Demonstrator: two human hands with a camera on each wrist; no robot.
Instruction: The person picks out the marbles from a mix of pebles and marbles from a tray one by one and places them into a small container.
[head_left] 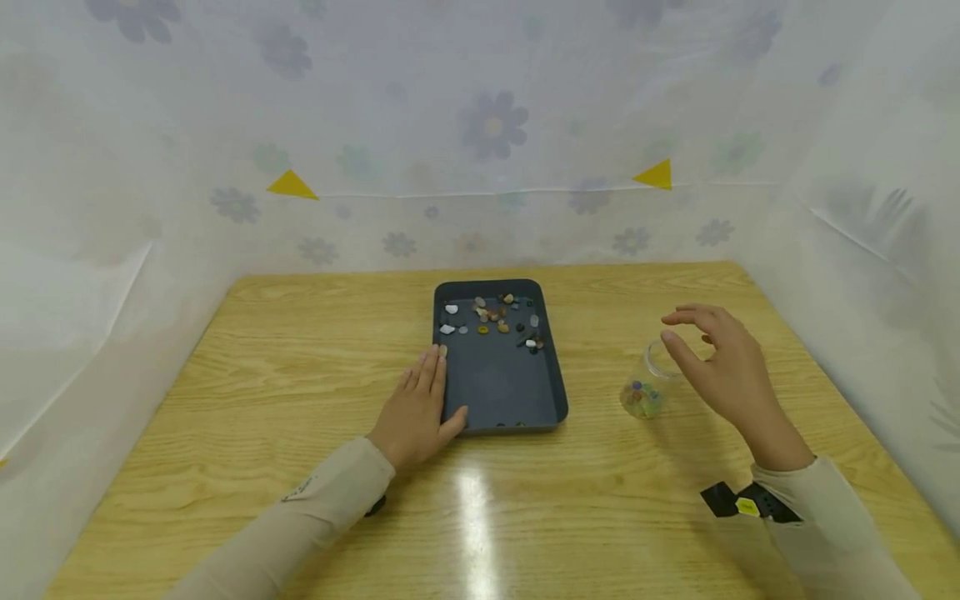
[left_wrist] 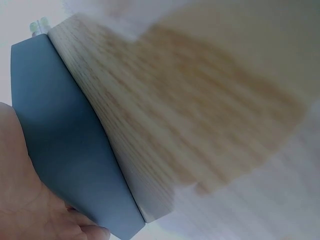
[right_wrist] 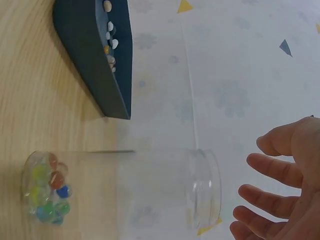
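Observation:
A dark grey rectangular tray lies on the table with several small pebbles spread mostly over its far half. My left hand rests against the tray's left side, fingers straight along the wall and thumb at the near left corner. To the right stands a clear open-topped jar, with several coloured glass marbles at its bottom. Beside and above the jar's mouth is my right hand, fingers loosely bent and apart, holding nothing. The right wrist view shows a gap between its fingertips and the jar's rim.
The wooden table is enclosed by pale flower-patterned sheets at the back and sides. A few dark pebbles sit by the tray's near wall. Yellow triangles mark the back sheet.

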